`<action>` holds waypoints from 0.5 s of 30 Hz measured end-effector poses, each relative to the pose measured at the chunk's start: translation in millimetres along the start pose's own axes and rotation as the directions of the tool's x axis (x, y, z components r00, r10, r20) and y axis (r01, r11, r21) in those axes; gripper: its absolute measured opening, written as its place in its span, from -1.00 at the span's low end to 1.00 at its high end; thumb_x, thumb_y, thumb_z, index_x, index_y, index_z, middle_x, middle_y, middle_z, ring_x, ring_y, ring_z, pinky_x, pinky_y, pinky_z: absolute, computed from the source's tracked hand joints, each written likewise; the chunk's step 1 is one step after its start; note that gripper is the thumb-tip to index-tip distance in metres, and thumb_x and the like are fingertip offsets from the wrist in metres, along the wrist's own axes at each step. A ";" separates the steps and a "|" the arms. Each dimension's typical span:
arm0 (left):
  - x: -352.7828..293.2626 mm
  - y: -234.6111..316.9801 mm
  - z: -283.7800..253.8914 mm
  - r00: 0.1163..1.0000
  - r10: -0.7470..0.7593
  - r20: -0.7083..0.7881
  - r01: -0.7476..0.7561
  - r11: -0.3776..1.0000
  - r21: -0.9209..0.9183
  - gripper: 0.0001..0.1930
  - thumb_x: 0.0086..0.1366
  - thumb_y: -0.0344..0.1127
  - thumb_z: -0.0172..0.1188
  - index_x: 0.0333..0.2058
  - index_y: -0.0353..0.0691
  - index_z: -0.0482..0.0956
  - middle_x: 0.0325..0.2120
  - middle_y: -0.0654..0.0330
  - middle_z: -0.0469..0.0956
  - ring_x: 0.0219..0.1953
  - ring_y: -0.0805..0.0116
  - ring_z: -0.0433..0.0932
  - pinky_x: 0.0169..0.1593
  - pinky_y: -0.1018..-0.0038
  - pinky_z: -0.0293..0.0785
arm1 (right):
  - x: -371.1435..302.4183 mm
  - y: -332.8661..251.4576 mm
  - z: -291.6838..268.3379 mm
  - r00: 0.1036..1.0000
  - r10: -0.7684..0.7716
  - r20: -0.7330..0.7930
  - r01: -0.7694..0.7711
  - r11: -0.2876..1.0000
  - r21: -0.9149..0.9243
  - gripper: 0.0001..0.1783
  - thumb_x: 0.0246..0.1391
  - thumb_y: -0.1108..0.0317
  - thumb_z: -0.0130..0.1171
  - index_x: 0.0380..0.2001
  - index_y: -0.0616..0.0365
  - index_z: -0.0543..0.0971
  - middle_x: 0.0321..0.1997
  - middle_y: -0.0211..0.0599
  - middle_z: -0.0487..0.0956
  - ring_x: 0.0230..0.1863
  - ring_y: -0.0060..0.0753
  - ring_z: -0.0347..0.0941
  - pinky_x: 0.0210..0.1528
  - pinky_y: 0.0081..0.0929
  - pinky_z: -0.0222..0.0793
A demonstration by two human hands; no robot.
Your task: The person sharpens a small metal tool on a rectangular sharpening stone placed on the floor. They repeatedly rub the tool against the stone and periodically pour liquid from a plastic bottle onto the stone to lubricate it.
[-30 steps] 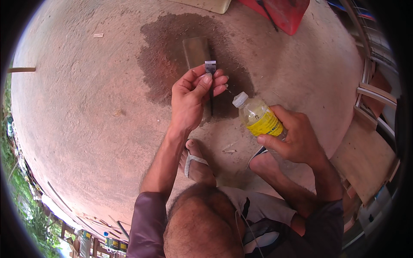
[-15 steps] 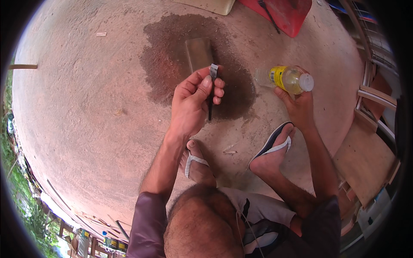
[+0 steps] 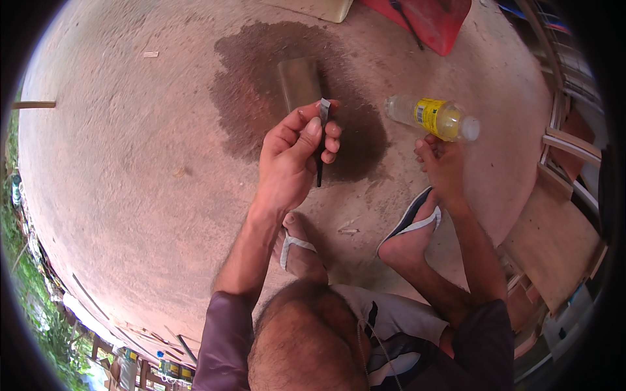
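Note:
My left hand [image 3: 290, 153] pinches a slim chisel [image 3: 324, 112] between thumb and fingers. Its flat, bright metal tip points up and away from me, and its dark end sticks out below my fingers. Behind that hand, a rectangular grey-brown sharpening stone [image 3: 300, 75] lies on a dark wet patch of floor, its near end partly hidden. A clear plastic bottle [image 3: 430, 117] with a yellow label and white cap lies on its side, some liquid inside. Just below its capped end is my right hand [image 3: 447, 166], fingers curled in with nothing visible in them.
A red scoop-like piece [image 3: 440, 23] with a dark stick on it and a cream-coloured panel [image 3: 329, 8] are at the far edge. Wooden boards [image 3: 554, 228] stand on the right. My sandalled feet [image 3: 300, 244] are close by on the concrete floor [image 3: 150, 150].
My right hand has let go of the bottle and drawn down toward me, its fingers curling in. My left hand still holds the chisel in nearly the same place.

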State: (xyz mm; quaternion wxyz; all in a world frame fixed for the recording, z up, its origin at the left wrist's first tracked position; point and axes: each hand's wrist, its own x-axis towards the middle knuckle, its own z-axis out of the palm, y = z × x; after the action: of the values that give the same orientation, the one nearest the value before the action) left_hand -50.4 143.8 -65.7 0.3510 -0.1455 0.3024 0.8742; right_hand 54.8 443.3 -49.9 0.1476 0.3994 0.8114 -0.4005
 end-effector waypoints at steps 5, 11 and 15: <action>-5.0 -3.1 19.2 0.992 0.074 -0.101 -0.061 0.990 0.125 -0.71 0.64 -0.47 0.13 0.25 -0.40 0.50 0.07 0.01 0.68 0.07 0.26 0.73 0.09 0.38 0.70 | -51.5 -29.4 60.2 0.908 -0.291 0.300 0.188 0.926 0.327 -0.68 0.48 0.24 0.32 0.04 0.29 0.57 -0.14 -0.24 0.74 -0.12 -0.57 0.68 -0.06 -0.47 0.62; -11.3 3.3 34.0 0.976 0.139 -0.167 -0.071 0.930 0.361 -0.64 0.60 -0.48 0.21 0.29 -0.41 0.51 0.22 -0.03 0.66 0.16 0.29 0.73 0.19 0.40 0.70 | -69.6 -80.3 116.4 0.896 -0.352 0.269 0.145 0.806 0.574 -0.67 0.63 0.17 0.08 0.11 0.26 0.51 -0.25 -0.35 0.63 -0.32 -0.64 0.51 -0.29 -0.53 0.45; -5.7 -4.3 30.3 0.927 0.356 -0.114 -0.275 0.856 0.438 -0.50 0.58 -0.47 0.25 0.43 -0.35 0.44 0.36 -0.08 0.56 0.31 0.20 0.64 0.24 0.32 0.69 | -82.5 -89.5 134.9 0.944 -0.255 0.207 0.036 0.707 0.706 -0.67 0.68 0.16 -0.02 0.08 0.24 0.52 -0.38 -0.44 0.51 -0.44 -0.69 0.36 -0.40 -0.52 0.32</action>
State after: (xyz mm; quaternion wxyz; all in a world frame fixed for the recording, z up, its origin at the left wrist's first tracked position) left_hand -44.6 162.4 -41.4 0.1944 -0.0990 0.5327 0.8177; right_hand 28.0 263.8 -41.9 0.0720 0.2960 0.6004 -0.7394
